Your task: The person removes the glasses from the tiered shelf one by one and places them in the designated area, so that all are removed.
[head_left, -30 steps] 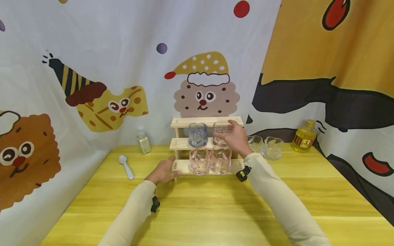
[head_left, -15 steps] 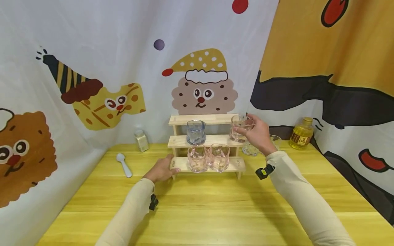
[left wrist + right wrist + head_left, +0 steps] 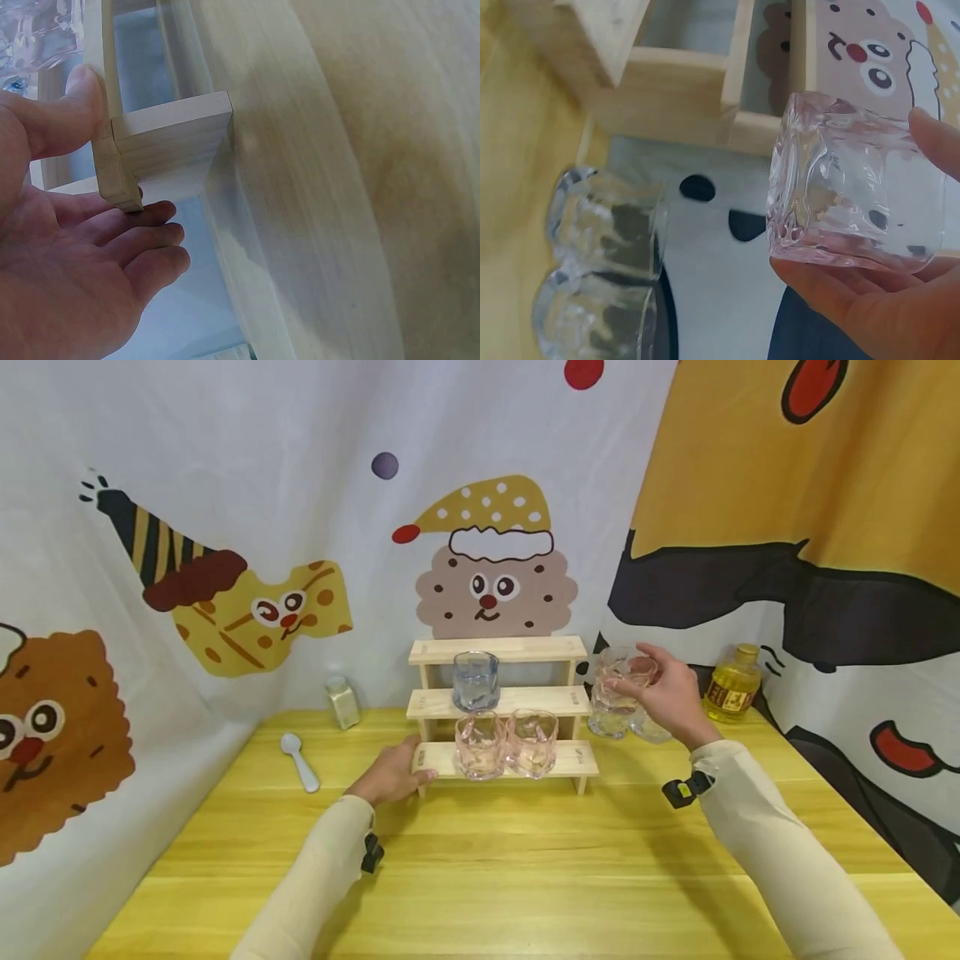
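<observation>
My right hand (image 3: 671, 697) grips a pink-tinted drinking glass (image 3: 847, 195), thumb on one side and fingers on the other. It is off the rack's right end, above two clear glasses (image 3: 611, 217) that stand side by side on the table and are partly hidden in the head view. My left hand (image 3: 393, 774) holds the left end of the lowest step of a three-tier wooden rack (image 3: 525, 649), thumb on top and fingers at the end and underneath. On the middle step stands a blue glass (image 3: 476, 683); two pink glasses (image 3: 532, 745) share the lowest step.
An oil bottle (image 3: 731, 685) stands at the back right, beyond my right hand. Left of the rack are a small glass jar (image 3: 342, 703) and a pale spoon (image 3: 300, 762). A printed curtain (image 3: 300, 460) hangs close behind the rack.
My right hand has carried the pink glass rightward from the middle step, past the rack's end, to above the clear glasses. The left hand keeps its grip on the rack.
</observation>
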### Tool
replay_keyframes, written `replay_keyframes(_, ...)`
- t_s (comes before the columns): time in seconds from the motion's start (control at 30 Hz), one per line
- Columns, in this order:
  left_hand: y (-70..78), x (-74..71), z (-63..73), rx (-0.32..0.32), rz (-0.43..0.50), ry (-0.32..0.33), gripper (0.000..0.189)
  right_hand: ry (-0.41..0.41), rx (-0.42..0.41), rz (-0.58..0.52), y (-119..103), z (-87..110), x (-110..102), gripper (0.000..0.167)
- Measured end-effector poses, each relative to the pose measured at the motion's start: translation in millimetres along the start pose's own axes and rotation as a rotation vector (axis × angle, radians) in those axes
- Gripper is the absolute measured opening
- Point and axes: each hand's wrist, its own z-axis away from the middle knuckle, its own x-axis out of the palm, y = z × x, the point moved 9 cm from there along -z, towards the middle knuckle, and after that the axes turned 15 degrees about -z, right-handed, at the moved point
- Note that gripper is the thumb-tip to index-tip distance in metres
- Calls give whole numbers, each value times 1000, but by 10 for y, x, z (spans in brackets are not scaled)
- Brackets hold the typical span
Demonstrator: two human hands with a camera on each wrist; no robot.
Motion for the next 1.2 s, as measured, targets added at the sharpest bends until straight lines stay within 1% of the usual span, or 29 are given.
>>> replay_keyframes(0.07,11,-13,-8,11,1,6,68,7,7,-2,55,22,-62,88)
replay_keyframes(0.13,7,-14,-10,8,9,3,68,14,21,-8,125,38,-117,89)
replay_keyframes(0.37,-56,28,32,-22,15,-7,68,1,86,-31,429,105,-255,93)
replay_keyframes(0.43,-56,36,40,-18,18,-6,68,7,89,-13,510,123,-321,93)
replay_keyframes(0.53,-41,32,37,-5,13,2,68,27,77,42,619,132,-446,92)
replay_keyframes(0.63,-38,28,26,-6,10,2,69,45,88,75,740,134,-570,92)
replay_keyframes(0.87,-30,7,19,-7,14,-16,69,86,156,46,974,165,-794,93)
replay_keyframes(1.03,-32,-8,19,-10,7,-17,69,119,212,21,1110,207,-867,92)
replay_keyframes(1.2,-5,-2,23,-10,19,-16,67,164,288,-6,1338,226,-934,93)
